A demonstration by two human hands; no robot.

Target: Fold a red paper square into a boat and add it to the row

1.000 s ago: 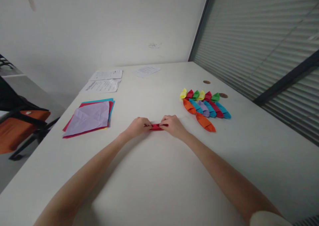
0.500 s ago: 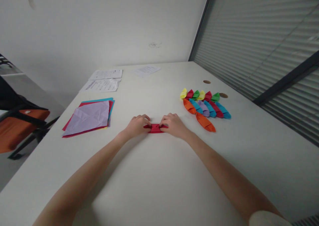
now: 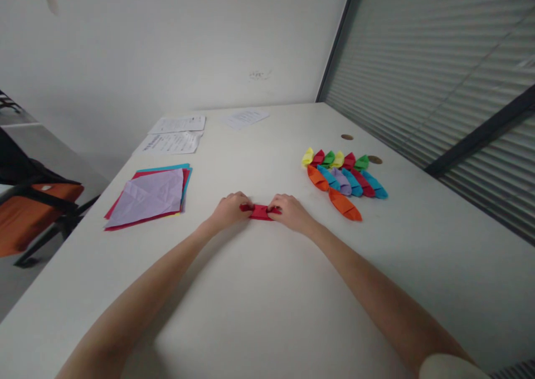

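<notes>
A narrow piece of folded red paper (image 3: 261, 212) lies on the white table between my two hands. My left hand (image 3: 231, 210) has its fingers closed on the paper's left end. At the opposite end, my right hand (image 3: 290, 212) pinches the paper between thumb and fingers. The middle of the strip shows, while its ends are partly covered by my fingers. Off to the right lie several folded paper pieces: an orange one (image 3: 344, 205) nearest me, and a row behind it with a blue piece (image 3: 374, 184) and a yellow piece (image 3: 308, 157).
A stack of square paper sheets, lilac on top (image 3: 148, 197), lies on the left of the table (image 3: 267, 301). Printed sheets (image 3: 173, 142) lie at the back left, another printed sheet (image 3: 246, 118) behind. An orange chair (image 3: 35, 217) stands left; window blinds (image 3: 434, 61) border the right.
The red paper's left end has risen slightly and shows more above my left fingers. My right hand has shifted a little downward. The stack and the folded pieces have stayed put.
</notes>
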